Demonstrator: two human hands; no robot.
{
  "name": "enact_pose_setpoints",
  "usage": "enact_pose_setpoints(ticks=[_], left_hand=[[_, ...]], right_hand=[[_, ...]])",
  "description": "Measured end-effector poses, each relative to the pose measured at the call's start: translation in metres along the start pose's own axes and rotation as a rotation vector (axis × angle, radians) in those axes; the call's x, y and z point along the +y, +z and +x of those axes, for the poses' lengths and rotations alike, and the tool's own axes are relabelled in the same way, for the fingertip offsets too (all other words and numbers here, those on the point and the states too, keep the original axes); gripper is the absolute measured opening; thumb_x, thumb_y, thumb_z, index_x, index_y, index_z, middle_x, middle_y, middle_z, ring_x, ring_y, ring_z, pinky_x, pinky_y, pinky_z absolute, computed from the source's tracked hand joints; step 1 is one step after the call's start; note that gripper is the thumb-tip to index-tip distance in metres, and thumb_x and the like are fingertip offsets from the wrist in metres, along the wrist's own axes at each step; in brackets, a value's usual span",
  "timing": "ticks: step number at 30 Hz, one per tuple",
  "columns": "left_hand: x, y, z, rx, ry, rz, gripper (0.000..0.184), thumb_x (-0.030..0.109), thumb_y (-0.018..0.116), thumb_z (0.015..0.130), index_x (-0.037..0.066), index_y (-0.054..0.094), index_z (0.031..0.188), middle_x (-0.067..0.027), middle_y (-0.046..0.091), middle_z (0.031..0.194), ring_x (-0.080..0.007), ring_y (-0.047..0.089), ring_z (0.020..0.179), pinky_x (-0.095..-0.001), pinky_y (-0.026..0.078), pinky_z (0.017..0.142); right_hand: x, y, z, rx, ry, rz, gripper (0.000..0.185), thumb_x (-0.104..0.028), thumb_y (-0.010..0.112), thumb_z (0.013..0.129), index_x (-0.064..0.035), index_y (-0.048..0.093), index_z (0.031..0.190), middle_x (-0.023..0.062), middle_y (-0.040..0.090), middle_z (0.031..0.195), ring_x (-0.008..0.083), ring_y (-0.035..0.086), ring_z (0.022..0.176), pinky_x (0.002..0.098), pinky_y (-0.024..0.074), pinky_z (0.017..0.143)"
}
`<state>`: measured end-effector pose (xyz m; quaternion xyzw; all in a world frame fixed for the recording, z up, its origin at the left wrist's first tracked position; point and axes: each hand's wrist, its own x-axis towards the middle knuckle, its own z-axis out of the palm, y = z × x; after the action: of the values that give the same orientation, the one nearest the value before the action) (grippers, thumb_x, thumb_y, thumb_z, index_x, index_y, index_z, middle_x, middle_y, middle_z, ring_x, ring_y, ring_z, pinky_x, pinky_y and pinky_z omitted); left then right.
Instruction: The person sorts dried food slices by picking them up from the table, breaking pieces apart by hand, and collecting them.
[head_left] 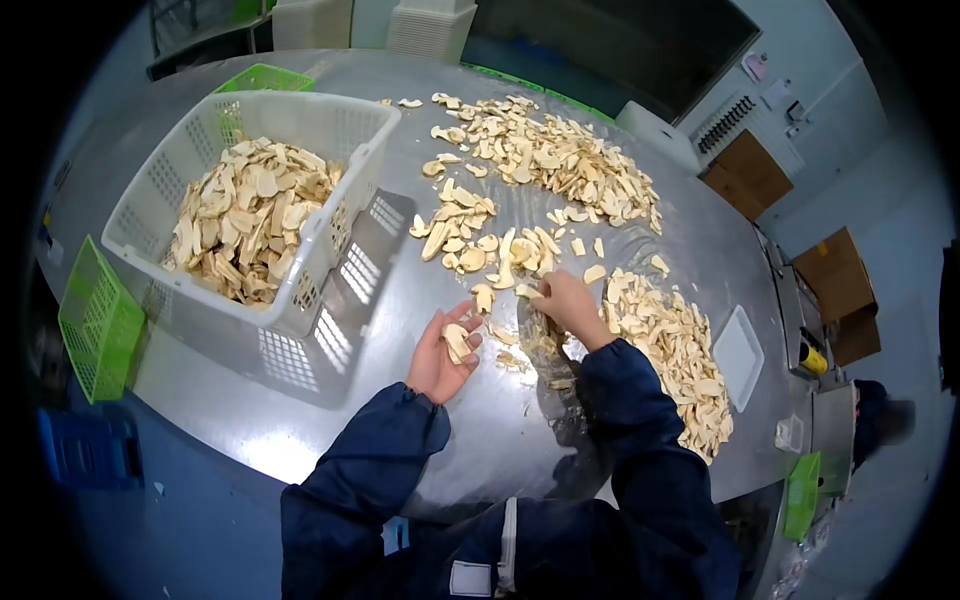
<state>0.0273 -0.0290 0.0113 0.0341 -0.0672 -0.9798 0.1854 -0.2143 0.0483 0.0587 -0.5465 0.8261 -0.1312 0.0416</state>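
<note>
My left hand (434, 364) is turned palm up just over the metal table, with a pale dried-looking mushroom slice (457, 343) lying in it under curled fingers. Another mushroom slice (483, 297) is at its fingertips; whether they touch it I cannot tell. To the right, my right hand (577, 310) reaches down with its fingers pinched on a mushroom slice (527, 291). Just beyond both hands spreads a small loose group of mushroom slices (472, 259). Small broken bits (512, 360) lie on the steel between my hands.
A white perforated basket (340, 200) partly filled with slices stands at left. A large heap of slices (560, 150) lies at the back, another heap (680, 360) at right beside a white tray (738, 358). Green baskets (100, 320) sit by the left edge. A person (880, 420) is far right.
</note>
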Motion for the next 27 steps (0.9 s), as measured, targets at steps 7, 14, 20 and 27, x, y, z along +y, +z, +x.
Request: enact_pose_setpoints(ticks=[7,14,20,27], left_hand=[[-0.008,0.010,0.001,0.170,-0.037,0.280,0.040,0.021,0.054,0.093,0.009,0.044,0.130,0.0000,0.056,0.099,-0.0058,0.051,0.078,-0.0187,0.040,0.057],[-0.016,0.009,0.000,0.195,0.067,0.393,0.026,0.016,0.054,0.092,0.010,0.049,0.117,0.0021,0.053,0.090,-0.0033,0.048,0.074,-0.0185,0.037,0.053],[-0.011,-0.002,0.003,0.196,0.226,0.314,0.011,0.013,0.050,0.094,0.010,0.051,0.104,-0.0001,0.055,0.090,-0.0041,0.046,0.070,-0.0182,0.034,0.051],[-0.005,0.009,0.001,0.228,0.247,0.232,0.012,0.014,0.048,0.093,0.009,0.050,0.105,-0.0033,0.058,0.092,-0.0063,0.048,0.069,-0.0187,0.035,0.050]], right_hand=[[-0.026,-0.030,-0.033,-0.366,0.192,1.035,0.011,-0.004,0.061,0.082,-0.0008,0.057,0.092,0.0021,0.059,0.070,0.0064,0.052,0.054,0.0200,0.0372,0.044],[-0.063,-0.017,-0.044,-0.637,0.156,1.088,0.011,-0.013,0.062,0.084,-0.0017,0.061,0.086,0.0021,0.060,0.069,0.0056,0.053,0.053,0.0192,0.0394,0.047],[-0.081,-0.013,-0.039,-0.529,0.185,1.053,0.015,-0.015,0.057,0.086,-0.0040,0.057,0.076,0.0008,0.057,0.061,0.0047,0.047,0.046,0.0196,0.0356,0.043],[-0.067,-0.010,-0.016,-0.588,0.029,1.053,0.019,-0.017,0.054,0.086,-0.0027,0.058,0.074,-0.0001,0.053,0.057,0.0058,0.047,0.048,0.0225,0.0337,0.043]])
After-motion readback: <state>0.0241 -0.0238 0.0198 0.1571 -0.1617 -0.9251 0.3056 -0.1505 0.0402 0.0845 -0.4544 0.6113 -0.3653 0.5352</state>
